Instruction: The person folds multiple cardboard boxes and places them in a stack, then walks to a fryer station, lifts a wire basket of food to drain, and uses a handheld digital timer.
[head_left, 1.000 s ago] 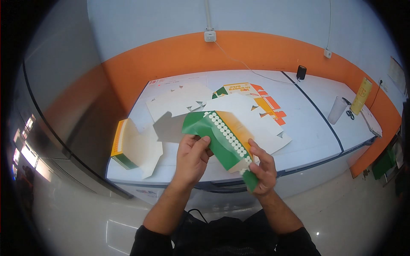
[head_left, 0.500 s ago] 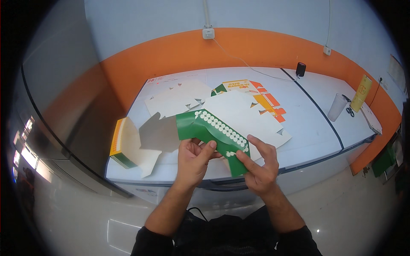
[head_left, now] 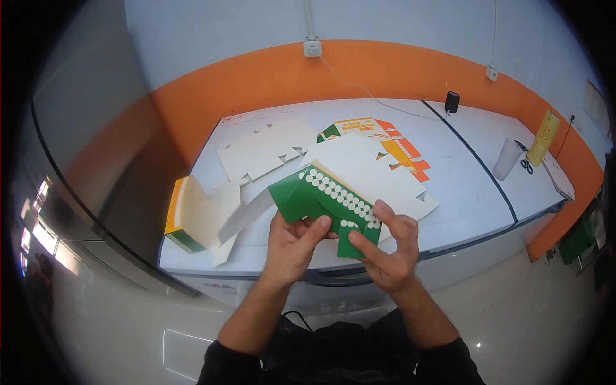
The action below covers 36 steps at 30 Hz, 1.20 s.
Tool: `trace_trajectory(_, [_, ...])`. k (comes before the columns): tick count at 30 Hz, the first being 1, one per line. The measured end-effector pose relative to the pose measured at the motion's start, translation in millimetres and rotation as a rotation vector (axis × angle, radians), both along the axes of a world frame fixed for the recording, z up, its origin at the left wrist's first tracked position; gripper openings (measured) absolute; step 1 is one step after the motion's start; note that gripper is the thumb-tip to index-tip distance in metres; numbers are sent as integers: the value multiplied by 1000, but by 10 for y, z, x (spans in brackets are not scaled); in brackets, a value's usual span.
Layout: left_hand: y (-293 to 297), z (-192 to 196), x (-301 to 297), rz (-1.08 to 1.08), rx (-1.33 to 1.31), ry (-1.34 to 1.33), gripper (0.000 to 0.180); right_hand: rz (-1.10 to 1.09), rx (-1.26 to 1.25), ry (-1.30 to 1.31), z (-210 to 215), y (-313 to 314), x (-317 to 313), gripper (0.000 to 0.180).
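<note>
Black sleeves (head_left: 234,362) lie nearest, below the green carton (head_left: 305,199), which is held part-folded in the air over the front of the white worktop (head_left: 459,212). The left hand (head_left: 292,247) pinches its lower edge, thumb in front. The right hand (head_left: 394,250) grips its right end, thumb on a small green flap (head_left: 348,246), forefinger by the end of the white-dotted strip (head_left: 340,196). One second ago that flap hung lower and a broad yellow panel showed above the strip; now the flap is folded in close under the dots and only a thin pale edge shows there.

Left of the carton stands an open yellow box (head_left: 174,215). Behind the carton, and partly hidden by it, lies a white cardboard sheet (head_left: 359,157); a second sheet (head_left: 253,151) lies behind and to its left. Past these is an orange-and-white printed piece (head_left: 359,126), partly covered. Well right of the carton are a translucent cup (head_left: 507,160), black scissors (head_left: 527,167) and a yellow packet (head_left: 544,138); farther back, a small black device (head_left: 452,102).
</note>
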<state>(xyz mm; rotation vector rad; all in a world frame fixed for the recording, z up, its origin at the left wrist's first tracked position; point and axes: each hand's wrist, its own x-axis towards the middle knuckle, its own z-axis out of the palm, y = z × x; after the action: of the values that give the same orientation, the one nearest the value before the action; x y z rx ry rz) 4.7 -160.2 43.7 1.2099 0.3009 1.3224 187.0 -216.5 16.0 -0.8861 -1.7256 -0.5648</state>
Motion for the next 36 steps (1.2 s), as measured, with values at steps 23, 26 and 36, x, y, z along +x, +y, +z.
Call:
trace_trajectory(23, [-64,-151,30,-38,51,198,29,97,-347,224,18,9,1,56])
trace_trajectory(26, [-23,-95,-89,-98,-50,222,32,78,-326,311,-123,37,35,56])
trace_trajectory(36, [33,-28,-79,129,239,261,31,-197,-149,127,-190,26,-110,56])
